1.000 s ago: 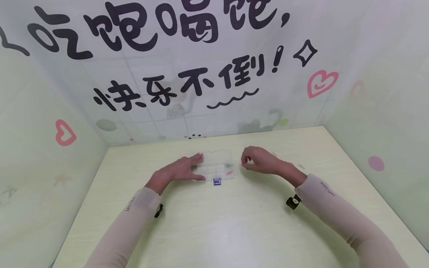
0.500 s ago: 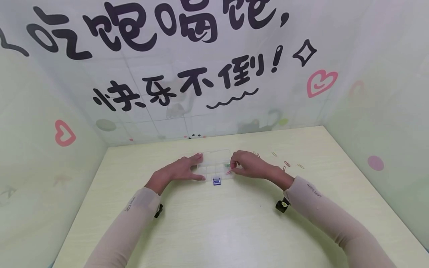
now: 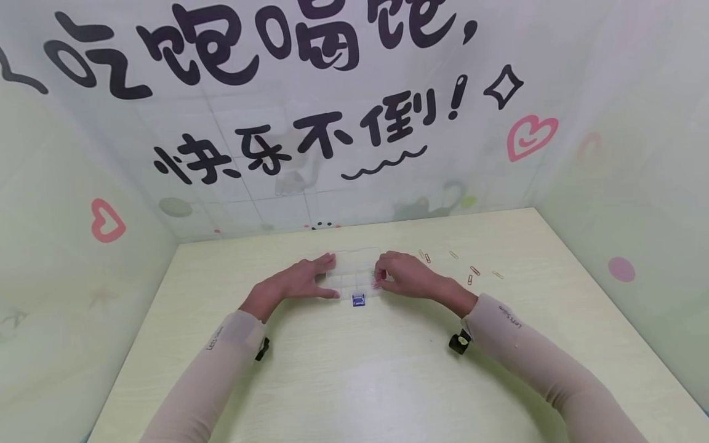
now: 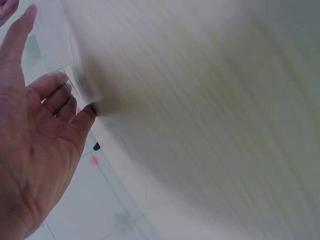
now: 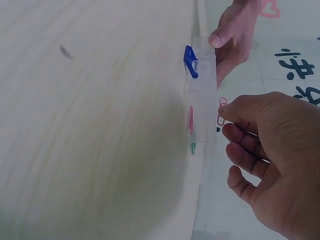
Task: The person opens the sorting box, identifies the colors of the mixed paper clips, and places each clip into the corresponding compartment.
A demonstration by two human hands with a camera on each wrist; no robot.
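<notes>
A clear plastic compartment box with a blue latch lies with its lid back on the table. My left hand rests at its left end, thumb and fingers spread, fingertips touching the edge. Over the right end, my right hand pinches a pink paper clip between thumb and index finger, seen best in the right wrist view. Through the box wall show another pink paper clip and a green paper clip. In the head view my right fingers partly hide the compartments there.
Several loose paper clips lie right of the box, among them a red clip and a yellowish clip. The pale wooden table meets a printed wall covering behind the box.
My right hand has moved left from beside the box to over its right compartments, carrying the pink paper clip. The loose clips behind it came into view. My left hand stays put.
</notes>
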